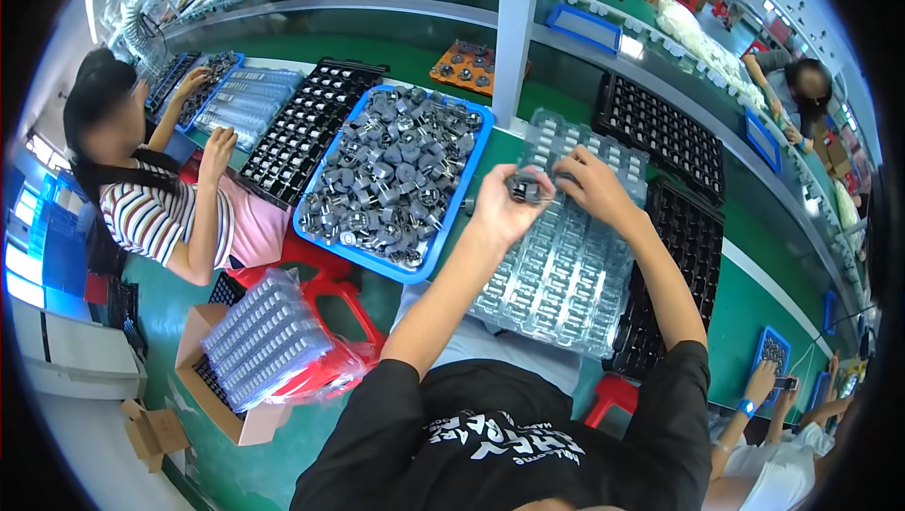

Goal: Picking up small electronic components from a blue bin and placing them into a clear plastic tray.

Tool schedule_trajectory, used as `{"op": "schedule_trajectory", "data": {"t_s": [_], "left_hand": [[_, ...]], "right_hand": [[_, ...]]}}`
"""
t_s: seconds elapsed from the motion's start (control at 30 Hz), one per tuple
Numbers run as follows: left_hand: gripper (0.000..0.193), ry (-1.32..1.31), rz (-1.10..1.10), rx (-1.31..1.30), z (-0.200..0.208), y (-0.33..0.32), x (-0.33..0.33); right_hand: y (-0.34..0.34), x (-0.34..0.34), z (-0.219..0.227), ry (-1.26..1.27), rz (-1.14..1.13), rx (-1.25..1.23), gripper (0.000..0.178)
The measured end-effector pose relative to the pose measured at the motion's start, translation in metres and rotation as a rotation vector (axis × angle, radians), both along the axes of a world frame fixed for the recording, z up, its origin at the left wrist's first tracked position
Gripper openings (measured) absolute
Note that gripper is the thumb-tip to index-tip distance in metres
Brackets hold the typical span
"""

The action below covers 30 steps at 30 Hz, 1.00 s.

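Clear tray lies before the person | left hand curls shut around grey parts, above the tray's upper left | right hand bends just beside, over the tray; cannot tell whether it pinches anything | blue bin of similar parts at left | orange tray beyond bin

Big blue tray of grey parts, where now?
In the head view, the blue tray sits left of centre, between a black tray and the left hand.
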<state>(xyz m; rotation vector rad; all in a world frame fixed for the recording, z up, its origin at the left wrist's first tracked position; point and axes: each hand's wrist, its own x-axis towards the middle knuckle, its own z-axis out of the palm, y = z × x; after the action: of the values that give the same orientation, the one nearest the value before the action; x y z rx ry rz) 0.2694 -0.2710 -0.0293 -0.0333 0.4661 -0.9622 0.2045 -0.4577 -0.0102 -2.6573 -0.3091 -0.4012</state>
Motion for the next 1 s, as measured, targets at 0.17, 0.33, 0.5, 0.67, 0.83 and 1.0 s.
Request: {"op": "schedule_trajectory", "data": {"t_s": [0.17,0.33,0.5,0.67,0.83,1.0], "left_hand": [[0.023,-0.36,-0.212,0.057,-0.01,0.008,0.005],[0.02,-0.776,-0.448,0.286,0.016,0.0,0.013],[0.022,-1.151,-0.543,0.4,0.029,-0.002,0.03],[0.032,-1.296,-0.608,0.426,0.014,-0.008,0.021],[0.028,-1.428,-0.537,0.457,0.015,-0.004,0.014],[0.04,-1.503,-0.659,0.447,0.023,-0.008,0.01]], "right_hand": [[0.003,0.005,0.008,0.064,0.061,0.008,0.015],[-0.002,0.01,0.011,0.049,0.099,0.029,0.011],[-0.003,-0.001,-0.006,-0.109,0.013,0.126,0.015],[0.006,-0.045,-0.002,-0.017,-0.222,0.984,0.018],[0.02,-0.083,-0.01,0.099,-0.187,1.317,0.02],[0.018,-0.095,-0.017,0.069,-0.099,1.202,0.03]]}}
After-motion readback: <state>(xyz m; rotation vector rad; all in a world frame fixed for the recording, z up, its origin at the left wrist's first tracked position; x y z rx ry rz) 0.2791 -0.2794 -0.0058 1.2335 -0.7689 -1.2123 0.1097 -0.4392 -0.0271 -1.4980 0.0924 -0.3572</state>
